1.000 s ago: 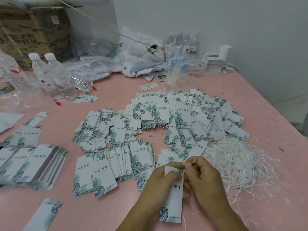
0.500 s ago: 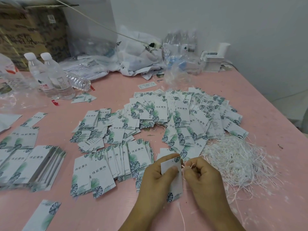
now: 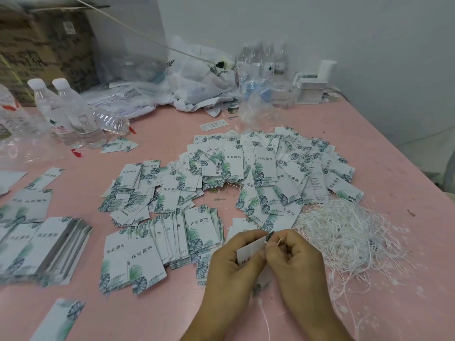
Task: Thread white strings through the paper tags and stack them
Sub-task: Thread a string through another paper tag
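Fingers of the left hand (image 3: 231, 264) clamp the tag (image 3: 248, 253); the right hand (image 3: 294, 260) pinches the string (image 3: 278, 241). Keep the tag steady; draw the loop through gently.

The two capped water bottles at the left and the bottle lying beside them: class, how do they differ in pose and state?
The two capped water bottles stand upright, while the lying bottle rests on its side on the pink table. The standing pair show white caps at the top; no cap shows on the lying one. The standing pair carry visible labels; the lying one shows none. All three are clear plastic.
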The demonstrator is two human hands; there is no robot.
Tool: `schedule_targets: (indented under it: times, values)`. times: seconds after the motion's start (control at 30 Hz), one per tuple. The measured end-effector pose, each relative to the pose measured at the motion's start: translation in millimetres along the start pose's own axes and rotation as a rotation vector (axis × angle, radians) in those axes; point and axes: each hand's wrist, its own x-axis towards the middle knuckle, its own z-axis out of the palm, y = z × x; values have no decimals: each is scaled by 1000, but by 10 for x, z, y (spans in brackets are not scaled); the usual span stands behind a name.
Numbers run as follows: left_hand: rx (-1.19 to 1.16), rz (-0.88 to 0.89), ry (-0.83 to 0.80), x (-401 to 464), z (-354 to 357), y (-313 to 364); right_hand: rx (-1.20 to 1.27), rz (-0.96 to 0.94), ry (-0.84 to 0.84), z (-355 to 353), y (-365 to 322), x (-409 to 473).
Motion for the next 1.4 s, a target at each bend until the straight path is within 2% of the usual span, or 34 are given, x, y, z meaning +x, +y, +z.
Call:
schedule_targets:
  times: [0.1, 0.23, 0.43, 0.63, 0.9, 1.0, 1.17, 1.4]
  values:
    - [-43, -15, -66, 4, -9, 22, 30, 13, -1, -32, -15, 10]
    - [-209, -98, -50, 35, -18, -9, 23, 13, -23, -59, -15, 20]
    - [-97, -120, -30, 53, -30, -43, -4, 42, -89, -72, -9, 21]
    - [-57, -62, -21, 41, -50, -9, 38, 67, -156, -97, -80, 44]
    - [-18, -12, -8, 47, -65, -31, 168, 267, -339, -176, -118, 91]
    - [-13, -7, -37, 39, -56, -29, 196, 330, -347, -183, -112, 95]
    - [17, -4, -69, 6, -28, -2, 178, 318, -285, -199, -90, 105]
    - [-107, -22, -131, -6, -2, 15, 202, 324, -291, -241, -45, 136]
